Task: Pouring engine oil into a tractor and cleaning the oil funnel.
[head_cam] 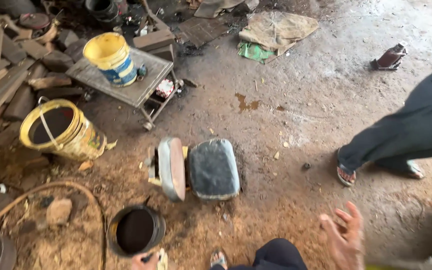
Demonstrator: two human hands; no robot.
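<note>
Head view: right hand [345, 236] empty, fingers spread; left hand [145, 260] fingers clamped on small dark object [148, 258] beside black pot [136, 230].

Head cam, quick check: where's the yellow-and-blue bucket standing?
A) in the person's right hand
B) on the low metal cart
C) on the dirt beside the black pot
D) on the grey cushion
B: the yellow-and-blue bucket stands upright on the flat top of the low metal cart at upper left, well away from the black pot, the grey cushion and the open, empty right hand.
</note>
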